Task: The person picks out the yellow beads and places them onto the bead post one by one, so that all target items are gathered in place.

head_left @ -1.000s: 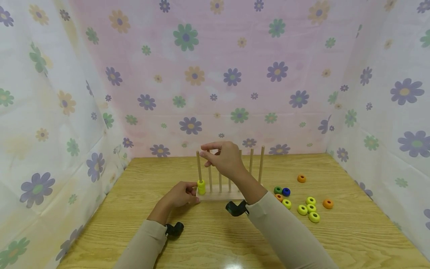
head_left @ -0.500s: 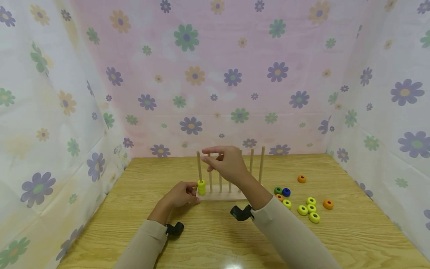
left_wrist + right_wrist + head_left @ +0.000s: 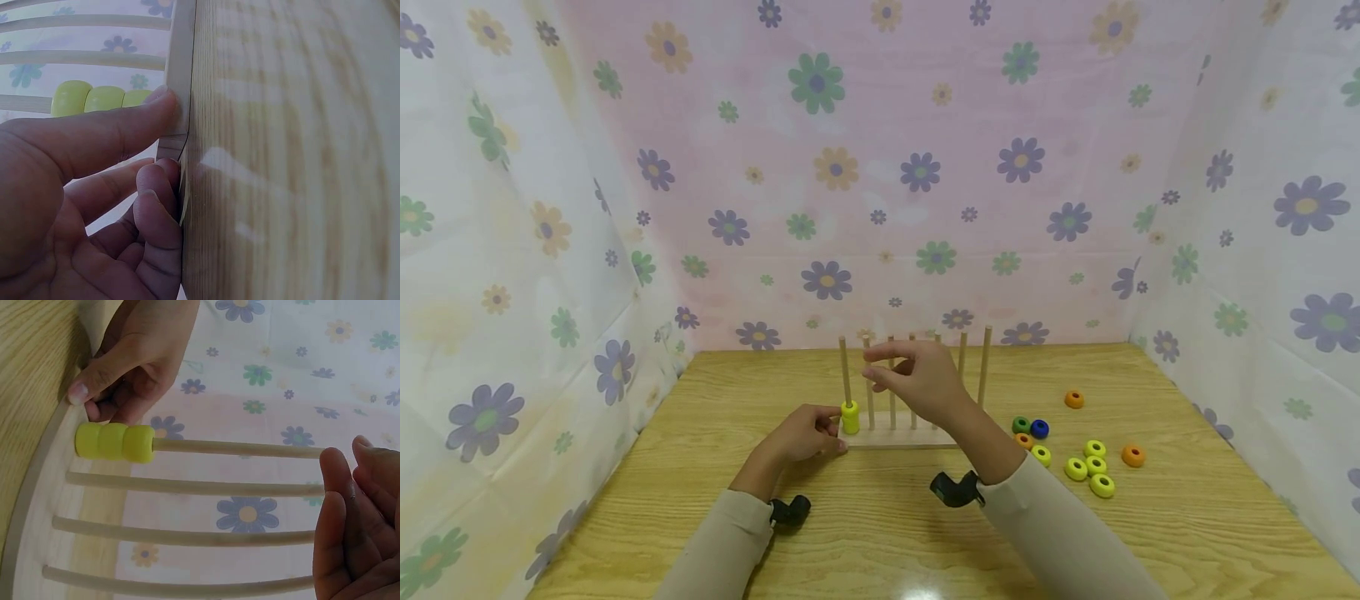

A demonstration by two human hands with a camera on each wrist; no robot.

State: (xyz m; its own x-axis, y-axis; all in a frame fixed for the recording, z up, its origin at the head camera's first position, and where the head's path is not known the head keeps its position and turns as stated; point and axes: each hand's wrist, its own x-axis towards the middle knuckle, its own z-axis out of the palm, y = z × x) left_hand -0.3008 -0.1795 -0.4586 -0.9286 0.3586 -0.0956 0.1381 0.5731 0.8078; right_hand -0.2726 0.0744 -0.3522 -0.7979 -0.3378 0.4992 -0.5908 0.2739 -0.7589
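Note:
A wooden peg rack [image 3: 898,435] stands on the table, with several upright pegs in a row along its base. Three yellow beads [image 3: 114,442] are stacked at the foot of the leftmost peg [image 3: 846,371]. My left hand [image 3: 805,433] holds the left end of the base; in the left wrist view its thumb [image 3: 134,122] lies on the front face and the other fingers are curled by the end. My right hand [image 3: 925,383] is in front of the upper pegs, thumb and fingers loosely bent, with nothing between them. It hides part of the middle pegs.
Loose beads lie right of the rack: a green bead [image 3: 1021,425], a blue bead [image 3: 1039,428], several yellow beads [image 3: 1076,469] and orange beads [image 3: 1133,455]. Flowered cloth [image 3: 880,167] surrounds the wooden table [image 3: 865,533] at the back and sides.
My right hand has moved right and down, away from the top of the leftmost peg. My left hand and the stacked yellow beads have stayed in place.

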